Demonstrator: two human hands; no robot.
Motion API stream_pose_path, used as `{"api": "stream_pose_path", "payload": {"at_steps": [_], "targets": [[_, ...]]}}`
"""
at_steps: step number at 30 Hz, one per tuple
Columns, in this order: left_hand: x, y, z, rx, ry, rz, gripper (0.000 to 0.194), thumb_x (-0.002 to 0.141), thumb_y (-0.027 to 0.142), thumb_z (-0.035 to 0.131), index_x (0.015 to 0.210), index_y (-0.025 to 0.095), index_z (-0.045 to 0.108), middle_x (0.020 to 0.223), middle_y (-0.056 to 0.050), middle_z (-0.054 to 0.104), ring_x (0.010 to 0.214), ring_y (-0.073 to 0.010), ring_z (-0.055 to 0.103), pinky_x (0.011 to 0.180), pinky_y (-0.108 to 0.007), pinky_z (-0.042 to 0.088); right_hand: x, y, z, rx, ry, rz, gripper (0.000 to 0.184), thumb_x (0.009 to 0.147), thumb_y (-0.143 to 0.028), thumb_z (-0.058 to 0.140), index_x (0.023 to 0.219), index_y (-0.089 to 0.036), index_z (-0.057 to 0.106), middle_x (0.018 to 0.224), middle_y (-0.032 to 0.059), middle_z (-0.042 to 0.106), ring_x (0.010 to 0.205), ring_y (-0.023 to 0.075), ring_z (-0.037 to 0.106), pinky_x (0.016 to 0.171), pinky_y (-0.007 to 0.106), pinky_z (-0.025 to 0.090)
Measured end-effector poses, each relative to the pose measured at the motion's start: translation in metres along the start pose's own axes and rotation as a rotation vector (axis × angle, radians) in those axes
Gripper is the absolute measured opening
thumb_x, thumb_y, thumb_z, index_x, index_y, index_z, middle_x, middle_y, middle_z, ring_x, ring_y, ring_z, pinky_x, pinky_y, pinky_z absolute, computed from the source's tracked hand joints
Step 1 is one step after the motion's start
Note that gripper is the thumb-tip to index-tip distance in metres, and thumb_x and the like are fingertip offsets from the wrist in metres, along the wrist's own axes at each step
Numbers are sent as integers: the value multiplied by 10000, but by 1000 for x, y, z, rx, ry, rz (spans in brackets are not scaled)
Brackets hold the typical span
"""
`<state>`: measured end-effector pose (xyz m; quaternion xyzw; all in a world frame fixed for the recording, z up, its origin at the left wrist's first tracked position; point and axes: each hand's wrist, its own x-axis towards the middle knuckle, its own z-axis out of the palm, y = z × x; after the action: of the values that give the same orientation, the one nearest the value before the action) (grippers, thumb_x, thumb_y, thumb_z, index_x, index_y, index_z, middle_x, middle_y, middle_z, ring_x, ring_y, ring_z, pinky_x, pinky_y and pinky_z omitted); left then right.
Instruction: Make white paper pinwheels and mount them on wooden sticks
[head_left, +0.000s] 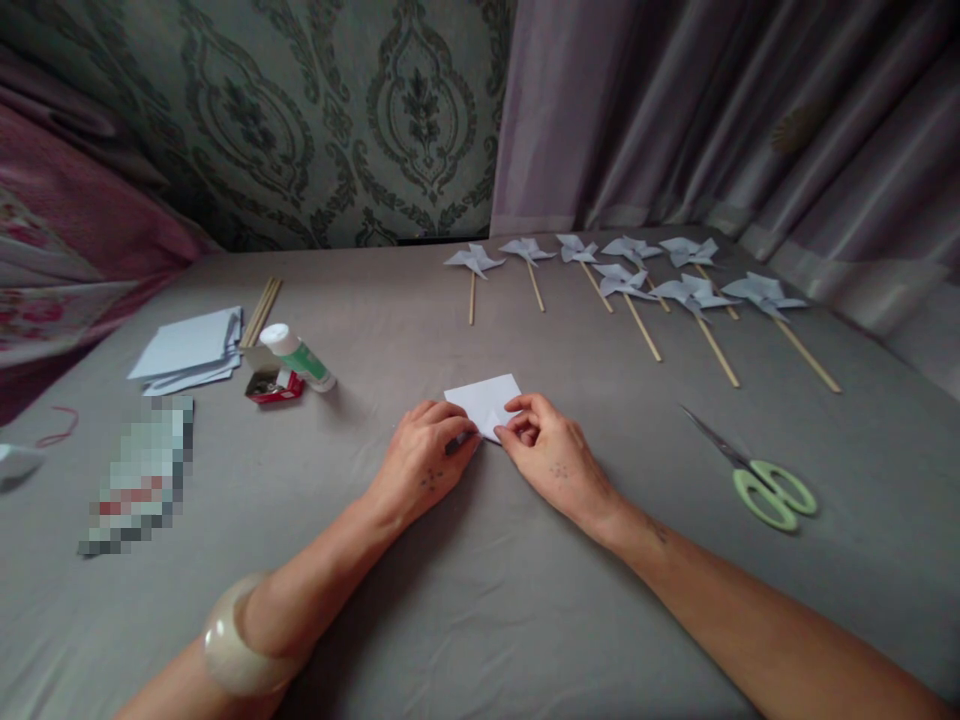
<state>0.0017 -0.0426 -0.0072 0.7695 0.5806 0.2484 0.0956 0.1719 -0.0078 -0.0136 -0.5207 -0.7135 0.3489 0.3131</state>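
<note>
White paper (486, 402), which looks folded, lies on the grey cloth (480, 600), in front of the person and between the two hands. The left hand (431, 450) holds this paper at its near left part, with the thumb and fingers brought close together. The right hand (551, 450) pinches it at the right side, near the lower corner, also with a narrow grip; its other fingers are curled. Around the left forearm there is a pale, shiny bangle (244, 640).

To the right of the right hand, well apart from it, lies a pair of scissors (757, 485) with light green handles, its tips pointing away and to the left. Farther back on the right, eight white pinwheels (694, 294) are laid in uneven rows, each one on a thin wooden stick.

On the left side there is a pile of white sheets (187, 345), and just beside it some loose wooden sticks (262, 312). Near these is a small red box (274, 388) with small metal pieces inside, and next to it a glue stick (300, 358) with a white cap and a green label. Closer to the person lies a package (142, 480), which is blurred, and beyond it to the left a thin red string (58, 428). Behind everything is a patterned wall (337, 120).
</note>
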Motion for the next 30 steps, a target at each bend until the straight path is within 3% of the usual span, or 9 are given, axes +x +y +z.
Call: {"api": "stream_pose_path", "payload": {"at_steps": [30], "targets": [[1,1,4,37,-45,94,272,911,195,462,1067,228,682,955,-70,654,865,-196,546,805,-343,475,7,3,2,-15,-32,55,292,746,-185,632,1023,-195,541,708,2,701,663,160,652,639,267,465]]}}
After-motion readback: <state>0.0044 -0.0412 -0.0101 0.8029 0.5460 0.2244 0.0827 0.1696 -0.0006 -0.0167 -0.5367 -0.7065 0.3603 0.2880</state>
